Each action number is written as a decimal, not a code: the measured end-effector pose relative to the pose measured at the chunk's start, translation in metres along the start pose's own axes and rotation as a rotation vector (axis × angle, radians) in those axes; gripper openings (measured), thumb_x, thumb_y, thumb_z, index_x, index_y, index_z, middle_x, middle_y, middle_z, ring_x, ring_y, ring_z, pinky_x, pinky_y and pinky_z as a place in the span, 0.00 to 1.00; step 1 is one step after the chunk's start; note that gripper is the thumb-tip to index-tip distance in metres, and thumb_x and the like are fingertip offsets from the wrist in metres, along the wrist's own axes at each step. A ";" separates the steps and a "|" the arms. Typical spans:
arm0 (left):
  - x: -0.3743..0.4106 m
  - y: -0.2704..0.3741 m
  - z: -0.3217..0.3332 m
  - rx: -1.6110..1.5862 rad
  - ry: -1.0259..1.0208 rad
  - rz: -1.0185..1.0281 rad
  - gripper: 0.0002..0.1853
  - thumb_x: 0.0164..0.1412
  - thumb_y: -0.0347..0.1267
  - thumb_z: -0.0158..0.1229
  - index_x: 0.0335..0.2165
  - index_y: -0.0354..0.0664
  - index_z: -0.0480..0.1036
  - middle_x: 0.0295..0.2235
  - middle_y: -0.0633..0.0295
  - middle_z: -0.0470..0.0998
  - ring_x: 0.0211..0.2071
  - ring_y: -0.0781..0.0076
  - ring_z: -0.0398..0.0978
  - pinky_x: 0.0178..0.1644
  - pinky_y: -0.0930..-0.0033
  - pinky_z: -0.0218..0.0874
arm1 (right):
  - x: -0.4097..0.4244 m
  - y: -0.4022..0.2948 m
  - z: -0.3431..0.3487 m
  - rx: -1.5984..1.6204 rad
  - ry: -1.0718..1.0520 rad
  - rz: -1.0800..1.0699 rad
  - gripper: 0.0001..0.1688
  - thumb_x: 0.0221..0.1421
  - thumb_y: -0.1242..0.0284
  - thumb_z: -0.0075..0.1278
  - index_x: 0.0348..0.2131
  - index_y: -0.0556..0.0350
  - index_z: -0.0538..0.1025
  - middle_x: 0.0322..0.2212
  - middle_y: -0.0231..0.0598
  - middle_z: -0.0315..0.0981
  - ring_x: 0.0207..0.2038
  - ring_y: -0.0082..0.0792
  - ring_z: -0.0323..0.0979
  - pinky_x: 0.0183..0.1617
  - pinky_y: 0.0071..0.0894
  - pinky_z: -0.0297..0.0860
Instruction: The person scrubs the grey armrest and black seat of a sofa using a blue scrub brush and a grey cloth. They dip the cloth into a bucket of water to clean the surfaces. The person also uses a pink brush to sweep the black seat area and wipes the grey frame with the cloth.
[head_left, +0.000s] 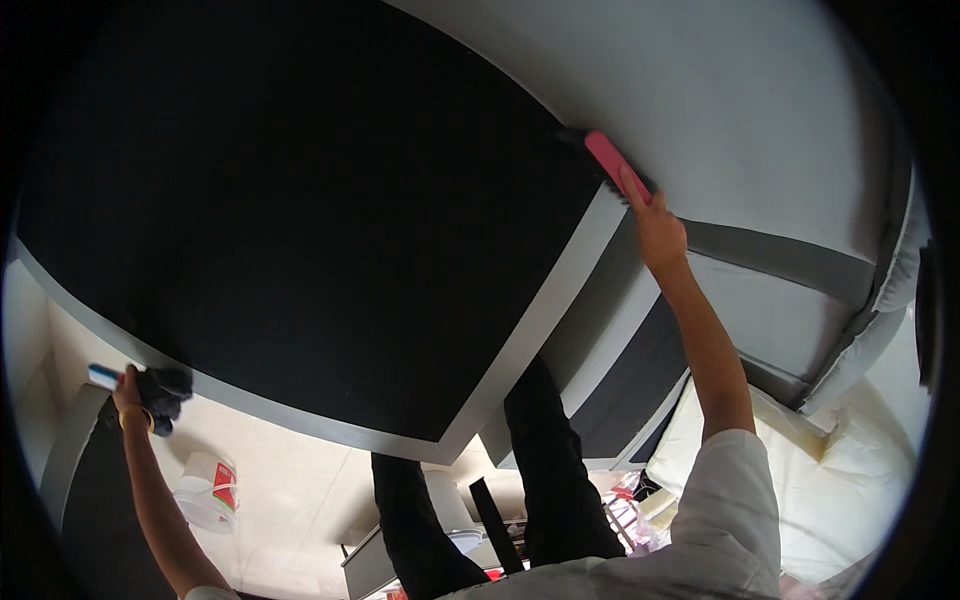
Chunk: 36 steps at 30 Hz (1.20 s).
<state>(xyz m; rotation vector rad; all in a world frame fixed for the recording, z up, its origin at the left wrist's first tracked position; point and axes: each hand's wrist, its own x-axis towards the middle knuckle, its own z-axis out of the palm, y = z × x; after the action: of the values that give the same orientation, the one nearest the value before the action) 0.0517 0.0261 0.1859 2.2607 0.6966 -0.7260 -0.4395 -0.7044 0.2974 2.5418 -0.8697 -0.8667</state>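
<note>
My right hand (661, 229) grips a pink-backed brush (611, 156) with dark bristles, its index finger stretched along the back. The bristles rest at the seam where a large black panel (322, 225) with a light grey border meets a grey curved surface (697, 97). At the far left, my left hand (127, 394) is closed around a bunched dark grey cloth (165, 394) and a blue-and-white object (103, 375), perhaps a handle. That hand is beside the panel's lower-left border; whether it touches the border is unclear.
A white bucket (201, 480) with a red and green label stands on the pale tiled floor (300, 495). Grey-and-black panelled parts (630, 375) adjoin the large panel at right. White padded material (832, 480) lies lower right. A dark upholstered piece (97, 480) is at lower left.
</note>
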 end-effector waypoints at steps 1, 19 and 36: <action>-0.007 -0.015 -0.017 0.122 0.094 0.059 0.22 0.44 0.47 0.55 0.26 0.36 0.74 0.24 0.59 0.75 0.24 0.69 0.70 0.32 0.68 0.61 | -0.017 0.011 0.040 0.012 -0.027 -0.002 0.50 0.43 0.79 0.44 0.59 0.29 0.39 0.30 0.47 0.64 0.22 0.46 0.71 0.24 0.42 0.69; -0.381 -0.141 0.010 0.845 -0.279 -0.202 0.15 0.38 0.38 0.56 0.20 0.34 0.75 0.19 0.52 0.76 0.23 0.62 0.75 0.30 0.64 0.65 | 0.031 -0.121 0.012 2.505 -0.060 1.294 0.06 0.55 0.73 0.38 0.36 0.50 0.62 0.20 0.39 0.62 0.15 0.30 0.60 0.14 0.27 0.60; -0.444 -0.179 -0.014 0.524 -0.169 -0.233 0.16 0.38 0.39 0.57 0.18 0.32 0.74 0.16 0.53 0.74 0.19 0.63 0.74 0.28 0.66 0.64 | 0.097 -0.262 -0.089 2.314 -0.149 1.358 0.46 0.55 0.71 0.37 0.57 0.30 0.24 0.25 0.46 0.65 0.19 0.32 0.65 0.20 0.28 0.66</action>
<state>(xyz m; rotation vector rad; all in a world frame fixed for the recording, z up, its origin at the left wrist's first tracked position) -0.3718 0.0282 0.4098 2.5595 0.7602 -1.3248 -0.2054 -0.5575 0.2001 -0.3914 1.8003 -0.5080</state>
